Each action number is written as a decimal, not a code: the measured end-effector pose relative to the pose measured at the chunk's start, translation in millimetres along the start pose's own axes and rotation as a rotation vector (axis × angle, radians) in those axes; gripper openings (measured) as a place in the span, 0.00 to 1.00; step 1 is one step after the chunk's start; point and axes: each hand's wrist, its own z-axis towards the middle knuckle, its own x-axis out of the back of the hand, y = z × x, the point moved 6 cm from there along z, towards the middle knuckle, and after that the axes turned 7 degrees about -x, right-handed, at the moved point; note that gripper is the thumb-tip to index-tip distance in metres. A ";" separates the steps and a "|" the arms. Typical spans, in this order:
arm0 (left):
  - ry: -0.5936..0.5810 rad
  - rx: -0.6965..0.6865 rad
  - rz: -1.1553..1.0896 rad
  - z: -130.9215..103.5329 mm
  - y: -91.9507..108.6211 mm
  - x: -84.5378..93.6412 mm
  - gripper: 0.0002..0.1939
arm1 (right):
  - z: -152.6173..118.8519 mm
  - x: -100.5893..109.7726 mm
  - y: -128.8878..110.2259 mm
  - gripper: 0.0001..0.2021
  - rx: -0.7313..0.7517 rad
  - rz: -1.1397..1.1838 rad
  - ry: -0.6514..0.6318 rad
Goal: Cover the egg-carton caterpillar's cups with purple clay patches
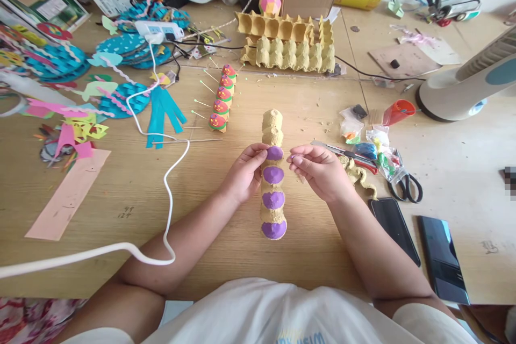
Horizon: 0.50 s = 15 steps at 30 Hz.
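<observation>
A strip of egg carton cups [272, 120] lies lengthwise in front of me, in the middle of the table. Its nearer cups carry purple clay caps [273, 175]; the farthest are bare tan pulp. My left hand [243, 173] grips the strip's left side, thumb and fingers closed by the farthest purple cap. Just right of the strip, my right hand [319, 170] is closed in a pinch on a small bit of purple clay [293, 157], apart from the strip. Beyond my left hand stands a finished-looking carton caterpillar [222, 94] with red, smiling cups.
Uncut egg cartons [296, 54] sit at the back. A white cable [167, 188] crosses the left side, near blue paper strips [163, 113] and a pink strip [72, 191]. Scissors [407, 188], a utility knife [342, 153], clay packets [377, 145] and phones [442, 258] lie right.
</observation>
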 end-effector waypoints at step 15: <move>-0.085 0.080 -0.011 -5.4 -5.4 -8.4 0.14 | -12.9 -14.4 -17.8 0.01 0.682 -0.799 0.094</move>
